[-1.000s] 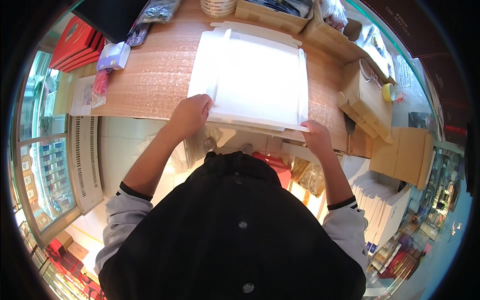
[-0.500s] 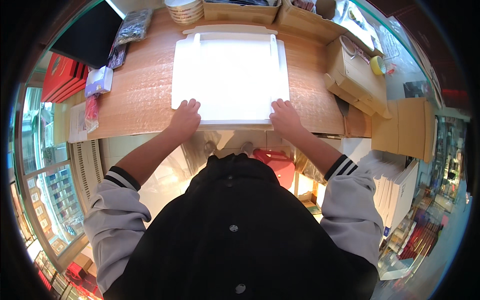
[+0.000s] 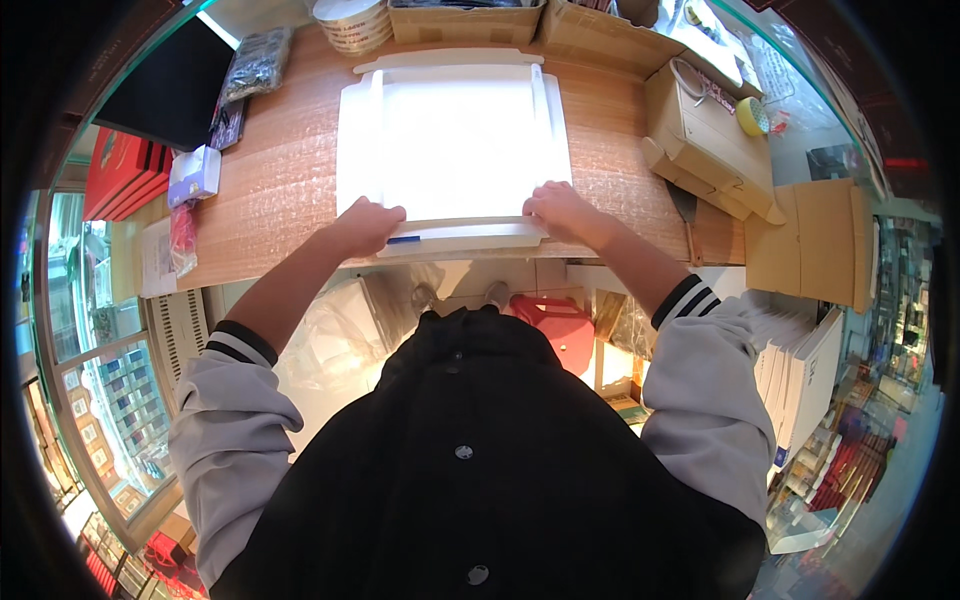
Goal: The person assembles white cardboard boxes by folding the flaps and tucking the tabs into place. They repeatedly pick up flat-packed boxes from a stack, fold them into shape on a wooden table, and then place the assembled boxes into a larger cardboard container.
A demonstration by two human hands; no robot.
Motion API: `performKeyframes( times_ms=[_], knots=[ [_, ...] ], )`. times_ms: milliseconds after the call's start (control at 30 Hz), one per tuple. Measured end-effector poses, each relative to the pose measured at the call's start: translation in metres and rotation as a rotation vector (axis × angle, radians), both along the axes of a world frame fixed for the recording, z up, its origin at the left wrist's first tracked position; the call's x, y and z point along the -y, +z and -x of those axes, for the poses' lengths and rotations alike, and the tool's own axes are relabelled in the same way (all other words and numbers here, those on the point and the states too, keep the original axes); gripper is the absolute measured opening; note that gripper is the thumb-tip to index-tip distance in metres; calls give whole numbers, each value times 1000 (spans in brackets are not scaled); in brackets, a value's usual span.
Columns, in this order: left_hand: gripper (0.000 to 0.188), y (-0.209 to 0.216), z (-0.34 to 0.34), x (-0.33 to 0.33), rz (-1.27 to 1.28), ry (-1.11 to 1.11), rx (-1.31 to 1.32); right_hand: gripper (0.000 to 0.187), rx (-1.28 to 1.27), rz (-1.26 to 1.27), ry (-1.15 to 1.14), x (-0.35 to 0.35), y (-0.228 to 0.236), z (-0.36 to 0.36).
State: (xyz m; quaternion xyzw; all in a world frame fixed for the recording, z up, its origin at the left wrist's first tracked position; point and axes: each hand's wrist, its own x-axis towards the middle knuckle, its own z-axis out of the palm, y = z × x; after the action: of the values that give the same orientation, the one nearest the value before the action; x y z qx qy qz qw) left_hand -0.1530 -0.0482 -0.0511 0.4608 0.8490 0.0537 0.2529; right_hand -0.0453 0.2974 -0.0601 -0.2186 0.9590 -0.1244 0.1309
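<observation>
A white cardboard sheet (image 3: 455, 150) with creased flaps lies flat on the wooden table in front of me; it looks like an unfolded box blank. Its side strips and far flap rise slightly, while the near flap (image 3: 475, 236) extends toward me and bears a short blue mark (image 3: 404, 240). My left hand (image 3: 368, 226) is closed on the near left corner, fingers curled at the crease. On the near right corner, my right hand (image 3: 562, 211) grips in the same way, thumb and fingers pinched on the edge. Both sets of fingertips are partly hidden.
Stacked tape rolls (image 3: 353, 28) and an open carton (image 3: 465, 22) line the back. At right are a brown cardboard box (image 3: 700, 135), a yellow tape roll (image 3: 752, 116) and a scraper (image 3: 685, 205). A small tissue box (image 3: 194, 174) and red boxes (image 3: 128, 178) sit at left.
Both hands have moved slightly inward along the near crease, the right one also a little away from me. The near flap with its blue mark now shows below them. The view has shifted slightly.
</observation>
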Motion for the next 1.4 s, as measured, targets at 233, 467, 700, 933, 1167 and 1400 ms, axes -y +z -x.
performKeyframes(
  times_ms=[233, 467, 700, 933, 1167, 1400],
  knots=[
    [7, 0, -20, 4, -151, -53, -194, 9, -13, 5, -24, 5, 3, -13],
    [18, -8, -39, 8, -78, -89, -240, 9, -113, -106, 107, 8, 1, -23],
    [18, 26, -78, -60, 99, 20, -105, 6, -229, 298, -72, 84, -4, -34],
    [22, 0, -80, -29, -561, -318, -464, 5, -153, 436, -30, 73, -19, -40],
    [26, -1, -71, -23, -401, -428, -222, 5, -118, 460, -33, 74, -15, -46],
    [15, 6, -99, -37, -327, -68, -286, 6, -165, 457, -49, 110, -14, -38]
  ],
)
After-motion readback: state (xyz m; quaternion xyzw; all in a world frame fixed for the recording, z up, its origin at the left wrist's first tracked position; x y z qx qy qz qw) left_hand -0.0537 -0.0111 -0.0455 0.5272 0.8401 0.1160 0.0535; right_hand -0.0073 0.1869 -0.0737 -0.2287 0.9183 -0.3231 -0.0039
